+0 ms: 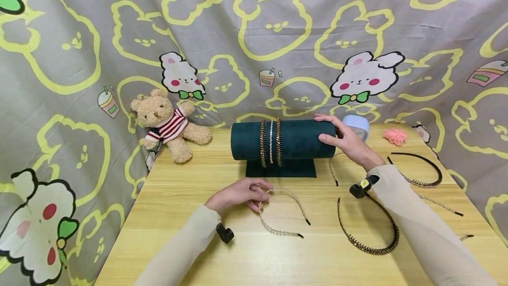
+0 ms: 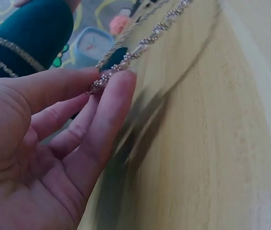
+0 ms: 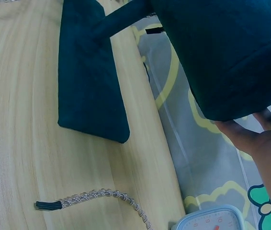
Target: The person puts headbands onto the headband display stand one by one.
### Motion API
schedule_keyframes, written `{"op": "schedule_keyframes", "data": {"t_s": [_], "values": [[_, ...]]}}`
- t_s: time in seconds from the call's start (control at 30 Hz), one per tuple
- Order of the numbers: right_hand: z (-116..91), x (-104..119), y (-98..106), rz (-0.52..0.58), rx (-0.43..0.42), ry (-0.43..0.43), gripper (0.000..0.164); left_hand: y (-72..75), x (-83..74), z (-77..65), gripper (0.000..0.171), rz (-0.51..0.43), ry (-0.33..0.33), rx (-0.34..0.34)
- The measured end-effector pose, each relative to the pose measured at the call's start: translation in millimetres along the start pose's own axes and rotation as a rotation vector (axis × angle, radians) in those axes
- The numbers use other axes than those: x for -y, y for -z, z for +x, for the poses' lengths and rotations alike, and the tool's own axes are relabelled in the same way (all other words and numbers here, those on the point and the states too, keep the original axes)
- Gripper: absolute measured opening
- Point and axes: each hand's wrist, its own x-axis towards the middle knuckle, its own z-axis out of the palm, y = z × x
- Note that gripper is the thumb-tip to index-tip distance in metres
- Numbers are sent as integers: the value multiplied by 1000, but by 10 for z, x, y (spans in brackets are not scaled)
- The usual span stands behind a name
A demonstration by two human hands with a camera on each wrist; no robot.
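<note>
In the head view, my left hand (image 1: 241, 194) pinches a beaded headband (image 1: 278, 232) at its curved middle, its two black-tipped ends pointing right. The left wrist view shows pearly beads on that headband (image 2: 147, 42) between thumb and fingertips. A dark green velvet headband stand (image 1: 303, 140), a horizontal roll on a flat base, stands ahead. My right hand (image 1: 352, 144) grips the roll's right end, thumb in front and fingers over the top. Around the roll sit a brown-gold headband (image 1: 262, 142), a white one (image 1: 271, 142) and another brown-gold one (image 1: 279, 142).
A teddy bear (image 1: 158, 116) sits back left. A pale blue dial device (image 1: 356, 127) and pink scrunchie-like bundle (image 1: 395, 136) stand back right. Dark headbands (image 1: 375, 250) lie around my right forearm, some partly hidden. Another beaded headband (image 3: 99, 193) lies beside the stand. A patterned curtain (image 1: 222, 34) hangs behind.
</note>
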Motion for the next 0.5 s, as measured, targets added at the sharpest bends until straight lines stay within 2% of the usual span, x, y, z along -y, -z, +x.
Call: {"op": "schedule_keyframes", "data": {"t_s": [0.33, 0.5], "values": [[3, -10, -4, -9, -5, 1, 49, 183, -6, -234, 51, -92, -59, 68], [0, -13, -2, -9, -7, 6, 49, 281, -70, -371, 52, -86, -72, 59]]}}
